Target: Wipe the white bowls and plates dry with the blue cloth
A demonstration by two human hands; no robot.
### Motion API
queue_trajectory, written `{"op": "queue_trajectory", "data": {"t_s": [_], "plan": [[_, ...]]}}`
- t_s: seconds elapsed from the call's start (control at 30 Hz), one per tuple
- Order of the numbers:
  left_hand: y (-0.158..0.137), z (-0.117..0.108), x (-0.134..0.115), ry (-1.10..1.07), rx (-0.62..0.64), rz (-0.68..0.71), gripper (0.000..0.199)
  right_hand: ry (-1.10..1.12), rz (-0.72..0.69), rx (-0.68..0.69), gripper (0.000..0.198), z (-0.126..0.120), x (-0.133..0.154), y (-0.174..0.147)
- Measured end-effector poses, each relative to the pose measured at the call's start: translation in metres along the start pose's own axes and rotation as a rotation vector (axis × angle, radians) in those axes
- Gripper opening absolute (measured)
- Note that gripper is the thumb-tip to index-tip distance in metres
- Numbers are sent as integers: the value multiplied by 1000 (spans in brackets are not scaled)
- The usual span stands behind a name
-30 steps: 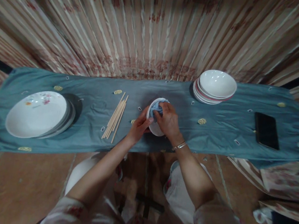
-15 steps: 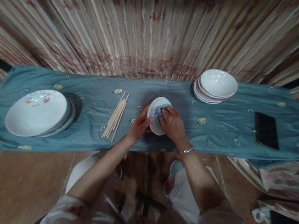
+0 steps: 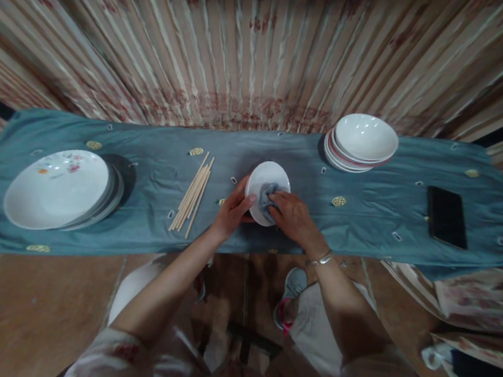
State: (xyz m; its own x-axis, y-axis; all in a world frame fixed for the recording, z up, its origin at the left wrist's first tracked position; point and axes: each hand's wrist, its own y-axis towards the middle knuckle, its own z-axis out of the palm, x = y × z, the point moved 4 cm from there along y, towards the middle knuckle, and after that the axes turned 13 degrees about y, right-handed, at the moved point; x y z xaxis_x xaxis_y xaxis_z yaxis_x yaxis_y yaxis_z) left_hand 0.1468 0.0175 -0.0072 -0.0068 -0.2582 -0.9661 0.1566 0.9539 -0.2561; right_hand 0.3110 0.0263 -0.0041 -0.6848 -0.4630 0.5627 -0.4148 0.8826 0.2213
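Observation:
A small white bowl (image 3: 258, 180) is tilted toward me above the middle of the cloth-covered table. My left hand (image 3: 231, 209) grips its left rim, thumb over the edge and fingers behind. In my right hand (image 3: 293, 214) a grey-blue cloth (image 3: 269, 196) is bunched and pressed against the inside of the bowl. My right fingertips are partly hidden by the cloth. Several wooden chopsticks (image 3: 192, 196) lie in a loose bundle to the left of my left hand.
Large plates (image 3: 58, 194), the top one flower-patterned, are stacked at the left end. Stacked white bowls (image 3: 365, 140) stand at the back right. A black phone or tablet (image 3: 448, 217) lies at the far right. A pleated curtain (image 3: 261, 47) hangs behind the teal tablecloth (image 3: 148, 199).
My right hand has moved the cloth slightly lower inside the bowl, and more of the bowl's upper inside shows. My left hand keeps its hold on the rim.

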Motion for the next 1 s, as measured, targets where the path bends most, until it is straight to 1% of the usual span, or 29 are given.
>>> {"op": "queue_trajectory", "data": {"t_s": [0.1, 0.23, 0.3, 0.5, 0.67, 0.8, 1.0], "plan": [[0, 0, 1, -2, -5, 0, 93, 26, 44, 17, 31, 1, 1, -1], [0, 0, 1, -12, -7, 8, 92, 102, 105, 60, 36, -2, 3, -2], [0, 0, 1, -16, -4, 9, 92, 151, 123, 89, 36, -4, 3, -3], [0, 1, 0, -19, 4, 26, 89, 357, 121, 160, 30, -10, 8, -1], [1, 0, 1, -6, -5, 16, 91, 477, 109, 154, 31, -7, 10, 1], [2, -1, 3, 9, -20, 11, 89, 556, 79, 120, 38, -2, 12, 2], [3, -2, 4, 13, -24, 17, 82, 584, 25, 45, 46, 1, 23, 3]]}}
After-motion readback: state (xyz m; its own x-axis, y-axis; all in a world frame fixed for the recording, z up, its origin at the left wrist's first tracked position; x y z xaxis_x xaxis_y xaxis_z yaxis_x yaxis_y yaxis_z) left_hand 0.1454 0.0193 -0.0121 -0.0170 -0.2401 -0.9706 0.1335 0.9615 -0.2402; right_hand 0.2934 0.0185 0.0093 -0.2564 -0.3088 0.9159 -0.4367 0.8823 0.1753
